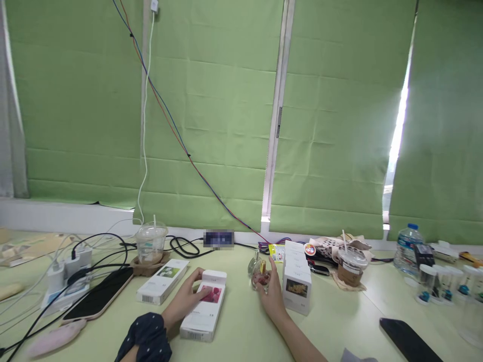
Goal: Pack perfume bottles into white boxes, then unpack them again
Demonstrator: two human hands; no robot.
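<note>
My left hand [186, 299] grips a long white box [202, 317] by its left side, thumb on the pink flower picture. The box lies tilted on the table, and its far end flap looks raised. My right hand [272, 296] is closed around a small pinkish glass perfume bottle [260, 278] with a gold cap, partly hidden by the fingers. Just behind it stands another small glass bottle [252, 265]. Right of that hand is a row of white boxes [297, 274], the front one bearing a yellow flower picture. Another white box [162, 281] with a green picture lies left of my left hand.
Cables and a power strip [70, 281] crowd the left, beside a large phone [100, 294]. A plastic cup [151, 241] stands in a cardboard holder. Toward the right are an iced drink cup [352, 264], a water bottle [409, 249], several clear vials [426, 284] and a black phone [409, 339].
</note>
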